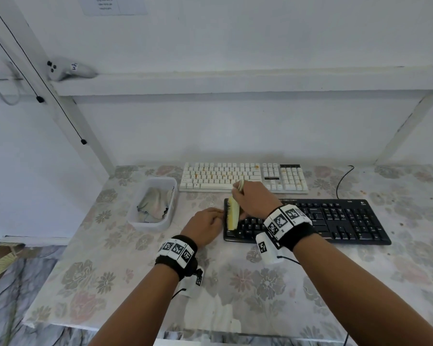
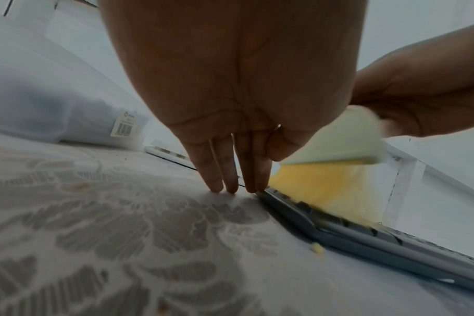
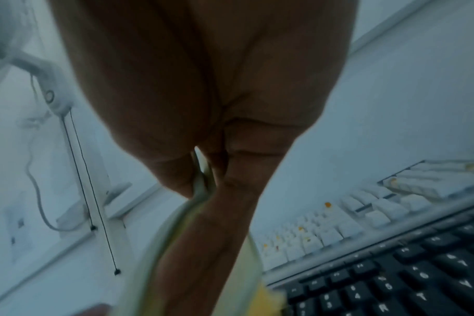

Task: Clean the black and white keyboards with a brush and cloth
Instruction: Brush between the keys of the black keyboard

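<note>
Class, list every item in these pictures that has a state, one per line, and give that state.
Black keyboard: flat on table, brush on its left end.
White keyboard: orange crumbs on keys, untouched.
Yellow-bristled brush: gripped by right hand.
Left hand: straight fingers at the black keyboard's left edge.
Clear plastic tub: holds crumpled grey cloth.

Floral-patterned tabletop (image 1: 248, 290) is lying open in front of the long black keyboard (image 1: 335, 221), while a clear plastic tub (image 1: 169, 203) is blocking the left and the stained white keyboard (image 1: 210, 174) is crowding close behind.
</note>
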